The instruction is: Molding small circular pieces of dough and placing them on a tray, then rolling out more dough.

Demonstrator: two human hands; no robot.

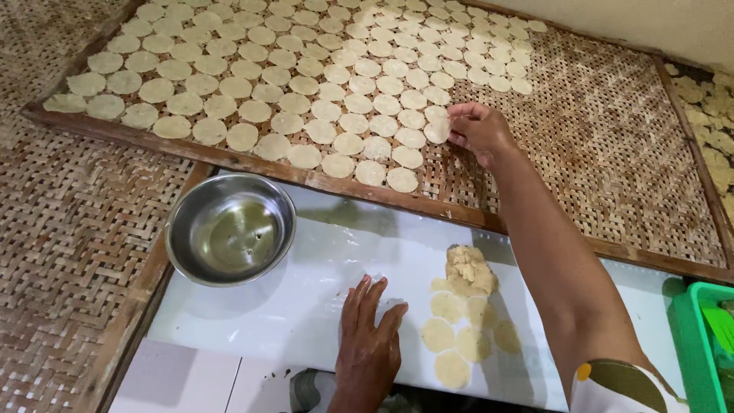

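Note:
My right hand [478, 131] reaches over the woven bamboo tray [612, 145] and pinches a thin pale dough disc [436, 131] at the right end of the rows. Several rows of the same round discs [306, 84] cover the tray's left and middle. My left hand [369, 336] lies flat, fingers apart, on a clear plastic sheet [321, 268] over the white board. Beside it sit a lump of yellowish dough [470, 269] and several flattened discs [451, 336] on the sheet.
A steel bowl [229, 229] with a little liquid stands on the board's left. A green plastic basket [703, 344] is at the right edge. Another tray with pale pieces [711, 107] shows far right. Woven matting [61, 229] lies to the left.

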